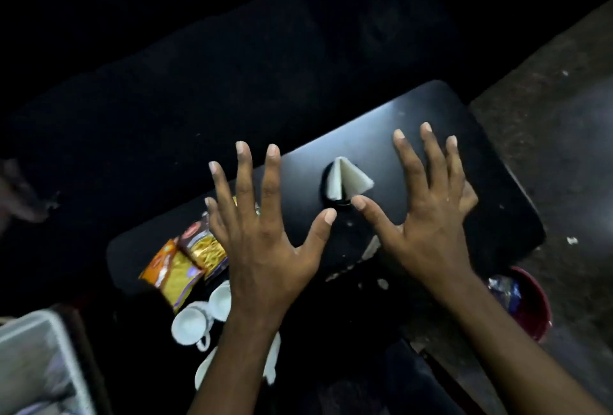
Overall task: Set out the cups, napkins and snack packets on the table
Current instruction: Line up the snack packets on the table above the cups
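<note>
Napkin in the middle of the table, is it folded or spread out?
Folded: the napkin stands up as a white wedge with a crease.

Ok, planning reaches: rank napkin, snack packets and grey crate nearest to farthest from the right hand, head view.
From the right hand:
1. napkin, by its thumb
2. snack packets, farther left
3. grey crate, lower left corner

Dim, murky view with black surroundings.
Overhead light leaves a soft sheen on the black table (414, 106); the grey tub (71, 358) at lower left is blurred.
</note>
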